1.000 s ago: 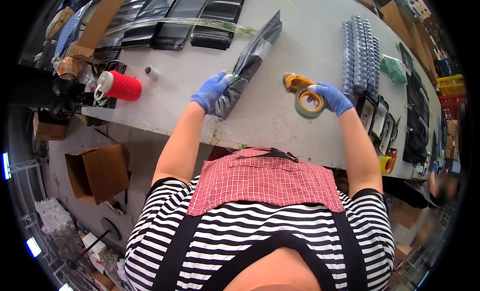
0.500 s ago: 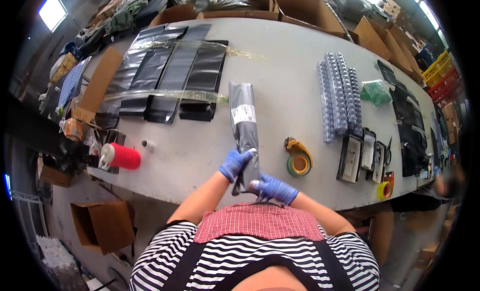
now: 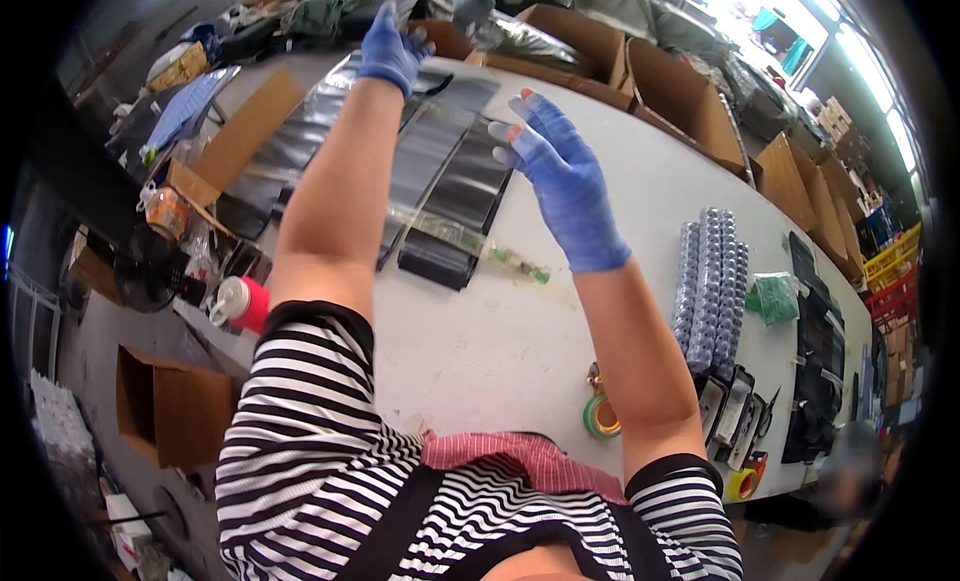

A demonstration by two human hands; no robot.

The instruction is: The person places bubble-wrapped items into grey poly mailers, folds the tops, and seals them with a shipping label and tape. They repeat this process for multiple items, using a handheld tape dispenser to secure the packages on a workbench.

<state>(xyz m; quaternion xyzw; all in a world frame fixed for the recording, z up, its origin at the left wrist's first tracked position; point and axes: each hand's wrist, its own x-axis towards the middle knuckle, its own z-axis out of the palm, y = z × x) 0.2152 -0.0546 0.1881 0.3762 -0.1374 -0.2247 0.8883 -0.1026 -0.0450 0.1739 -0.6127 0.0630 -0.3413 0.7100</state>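
Both arms stretch forward over the table. My left hand [image 3: 393, 53], in a blue glove, is raised at the far edge near the cardboard boxes. Its fingers are apart and I see nothing held. My right hand [image 3: 572, 181], also gloved in blue with bare fingertips, hangs above the table with fingers extended and nothing in them. Below and between the hands lie black plastic bags [image 3: 470, 176] in flat rows, with clear tape across them. Past the left hand, a blurred grey shape [image 3: 472, 13] shows over the boxes; whether it is a wrapped package I cannot tell.
Open cardboard boxes [image 3: 680, 106] line the table's far edge. Rolls of bubbled plastic [image 3: 712, 281], a green bag [image 3: 775, 299], a tape dispenser [image 3: 602, 415] and small black trays [image 3: 738, 409] stand at right. A red jug [image 3: 243, 303] is at left. Another person [image 3: 850, 471] shows blurred.
The grey wrapped package has left my hands. Both hands have swung from near my body to far forward and opened. The view has turned and shifted.
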